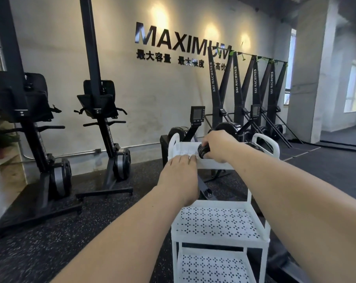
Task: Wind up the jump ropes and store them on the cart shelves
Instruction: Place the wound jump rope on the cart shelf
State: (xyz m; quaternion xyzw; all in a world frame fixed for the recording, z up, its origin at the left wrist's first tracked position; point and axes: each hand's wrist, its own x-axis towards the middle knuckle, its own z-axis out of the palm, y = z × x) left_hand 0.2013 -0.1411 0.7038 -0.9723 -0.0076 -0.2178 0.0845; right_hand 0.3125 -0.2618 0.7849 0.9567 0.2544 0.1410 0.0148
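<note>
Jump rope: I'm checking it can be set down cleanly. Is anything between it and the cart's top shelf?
Nothing visible. The right hand holds the wound jump rope just over the top shelf, bare beside it. The left hand rests on the near rim, left of the rope, not under it.

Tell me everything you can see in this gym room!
cart: one, white, three dotted shelves, right in front of the person.
jump rope: one wound bundle, black, over the cart's top shelf.
upright machines: two, black, at the left by the wall.
ski machines: four, black, along the wall at the right.
monitor: one, black, behind the cart.
wall lettering: one "MAXIMUM" sign, black, on the back wall.
floor: one, black with speckles, under everything.
left hand: one, resting on the top shelf's front edge.
right hand: one, fingers gripping the jump rope.
</note>
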